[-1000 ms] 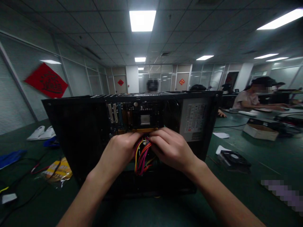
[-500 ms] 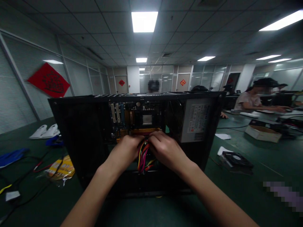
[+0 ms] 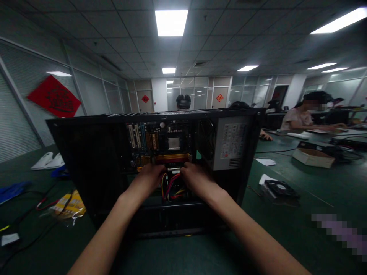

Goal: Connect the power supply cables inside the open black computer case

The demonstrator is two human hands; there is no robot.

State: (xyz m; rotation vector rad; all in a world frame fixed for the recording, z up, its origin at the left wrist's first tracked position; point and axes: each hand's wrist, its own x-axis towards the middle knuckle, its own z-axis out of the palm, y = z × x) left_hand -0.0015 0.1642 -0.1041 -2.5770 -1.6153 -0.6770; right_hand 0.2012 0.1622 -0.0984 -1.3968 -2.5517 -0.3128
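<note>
Ceiling: grey tile grid [image 3: 223, 34] with bright panel lights [image 3: 171, 22] running back into the room.
Left wall: pale slatted blinds [image 3: 17, 122], with a red diamond sign [image 3: 54, 96] hung on them.
Far wall: glass partitions [image 3: 200, 95] with two small red signs [image 3: 145, 98] [image 3: 220, 97], and a white pillar [image 3: 159, 94] between.
Tables: a dark green top [image 3: 286, 225] spread wide to the right and left.
Right side: a person [image 3: 301, 114] sat at a far desk; a cardboard box [image 3: 313, 157] and a loose fan [image 3: 281, 189] lay on the green top.
Left side: white objects [image 3: 47, 160], a yellow packet [image 3: 69, 204] and stray cables [image 3: 31, 214] lay scattered.
</note>
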